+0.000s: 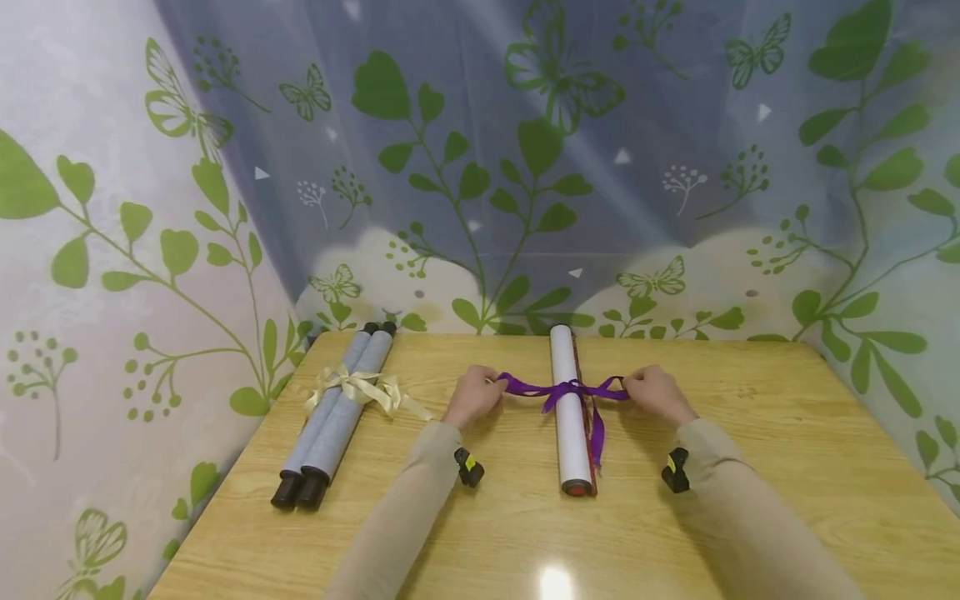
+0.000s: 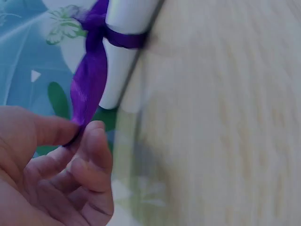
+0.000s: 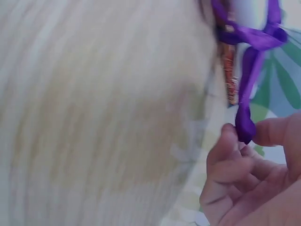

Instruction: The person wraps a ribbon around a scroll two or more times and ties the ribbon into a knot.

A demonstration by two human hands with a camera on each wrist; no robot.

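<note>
A white rolled scroll [image 1: 574,446] lies lengthwise on the table, with a dark red strip along its right side and a dark end with a red centre. Around its middle runs a purple ribbon [image 1: 567,388], knotted on top, with a loose tail hanging to the right. My left hand [image 1: 476,395] pinches the ribbon's left part between thumb and fingertips. On the other side my right hand [image 1: 660,393] pinches the right part. The ribbon [image 2: 89,87] stretches from the left fingertips to the knot. In the right wrist view, a folded ribbon end [image 3: 245,126] sits between thumb and fingers.
Two grey-blue scrolls [image 1: 348,408] with black end knobs lie side by side at the left, bound by a cream ribbon [image 1: 360,387] with a bow. Behind the wooden table [image 1: 787,467] hangs a leaf-and-butterfly patterned cloth [image 1: 480,200], close to the table's back edge.
</note>
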